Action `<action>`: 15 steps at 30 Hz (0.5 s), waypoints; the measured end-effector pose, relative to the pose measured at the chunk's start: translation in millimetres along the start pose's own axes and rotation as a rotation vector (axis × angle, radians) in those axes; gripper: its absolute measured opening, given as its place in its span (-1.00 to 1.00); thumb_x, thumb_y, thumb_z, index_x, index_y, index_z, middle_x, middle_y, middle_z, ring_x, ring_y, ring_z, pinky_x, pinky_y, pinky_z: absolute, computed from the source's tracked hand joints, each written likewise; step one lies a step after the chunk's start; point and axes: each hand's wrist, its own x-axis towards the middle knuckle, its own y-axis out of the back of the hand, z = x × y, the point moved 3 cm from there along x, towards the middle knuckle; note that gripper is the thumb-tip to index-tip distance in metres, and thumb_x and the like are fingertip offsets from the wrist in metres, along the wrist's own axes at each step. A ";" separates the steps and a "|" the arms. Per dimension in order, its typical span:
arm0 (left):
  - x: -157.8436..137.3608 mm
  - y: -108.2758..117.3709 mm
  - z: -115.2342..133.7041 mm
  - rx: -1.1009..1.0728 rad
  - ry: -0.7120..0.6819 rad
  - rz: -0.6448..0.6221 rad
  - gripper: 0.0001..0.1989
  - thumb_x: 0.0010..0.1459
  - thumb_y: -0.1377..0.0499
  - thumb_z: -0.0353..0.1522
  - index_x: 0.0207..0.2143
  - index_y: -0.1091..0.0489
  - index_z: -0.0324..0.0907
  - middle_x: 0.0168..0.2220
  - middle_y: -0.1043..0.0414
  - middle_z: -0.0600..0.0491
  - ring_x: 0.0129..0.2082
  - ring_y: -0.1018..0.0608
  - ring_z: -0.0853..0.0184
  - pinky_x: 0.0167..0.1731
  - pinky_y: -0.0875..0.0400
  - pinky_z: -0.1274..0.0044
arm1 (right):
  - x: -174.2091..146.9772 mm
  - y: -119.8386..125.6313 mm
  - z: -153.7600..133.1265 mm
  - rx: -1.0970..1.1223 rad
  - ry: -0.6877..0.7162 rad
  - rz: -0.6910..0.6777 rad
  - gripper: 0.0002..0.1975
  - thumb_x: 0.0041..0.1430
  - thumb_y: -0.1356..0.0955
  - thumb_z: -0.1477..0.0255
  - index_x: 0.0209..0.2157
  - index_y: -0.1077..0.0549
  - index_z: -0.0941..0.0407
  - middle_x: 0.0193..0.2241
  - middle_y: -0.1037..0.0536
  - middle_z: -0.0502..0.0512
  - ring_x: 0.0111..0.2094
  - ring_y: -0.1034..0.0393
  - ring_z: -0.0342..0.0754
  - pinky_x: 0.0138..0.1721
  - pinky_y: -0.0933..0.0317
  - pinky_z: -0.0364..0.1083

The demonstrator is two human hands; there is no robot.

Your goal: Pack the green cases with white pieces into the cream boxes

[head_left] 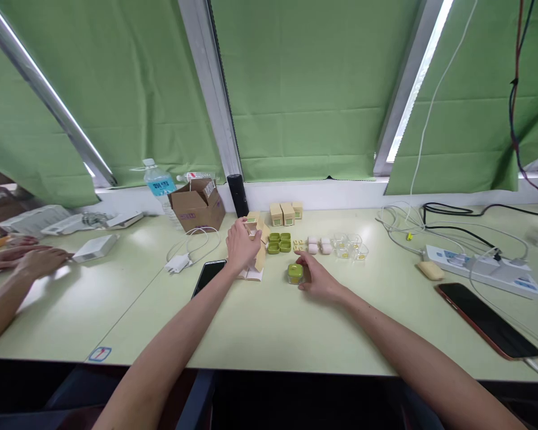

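My left hand point(242, 243) is closed on a small kraft cardboard box point(253, 218) by the stack of flat, unfolded cardboard boxes point(260, 254). My right hand point(318, 278) has its thumb and fingers around a small clear container with a green lid point(295, 273), which stands on the table. Just beyond it sit several square green lids point(279, 243), tiny yellowish pieces point(298, 245), pale pink pieces point(320, 245) and several clear cups point(350, 245). Farther back, several closed kraft boxes point(282, 214) stand together.
Left of my arm lie a black phone point(209, 276) and a white charger point(178, 263). Behind them are a brown carton point(197, 206), a water bottle point(160, 186) and a black cylinder point(237, 195). At right are a power strip point(484, 270) and another phone point(488, 319). Another person's hands point(40, 261) are far left.
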 end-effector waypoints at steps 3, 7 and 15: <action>26.8 -4.8 5.7 0.143 0.117 -0.087 -0.40 0.24 -0.16 -0.15 0.23 -0.09 -0.19 0.22 -0.31 -0.30 0.26 -0.34 -0.13 0.15 -0.24 0.16 | 0.7 1.7 0.1 0.009 -0.009 -0.009 -0.02 -0.11 -0.51 0.57 0.34 -0.12 -0.02 0.15 -0.36 0.20 0.23 -0.29 0.17 0.31 -0.13 0.21; 52.1 -19.6 11.3 0.289 0.180 -0.134 -0.25 0.17 -0.22 -0.04 0.24 -0.03 -0.23 0.20 -0.31 -0.40 0.24 -0.36 -0.20 0.15 -0.19 0.14 | 2.6 2.6 0.6 0.053 0.044 -0.005 -0.03 -0.10 -0.55 0.45 0.33 -0.14 -0.02 0.11 -0.37 0.20 0.20 -0.30 0.17 0.31 -0.12 0.25; 49.3 -36.4 16.9 0.379 0.149 -0.099 -0.43 0.16 -0.21 -0.31 0.15 -0.11 -0.32 0.04 -0.44 -0.37 0.09 -0.48 -0.13 0.05 -0.20 0.21 | -2.1 10.8 -15.0 0.068 0.265 0.211 -0.36 0.34 -0.32 0.09 0.33 -0.10 -0.02 0.21 -0.28 0.28 0.26 -0.23 0.19 0.29 -0.15 0.30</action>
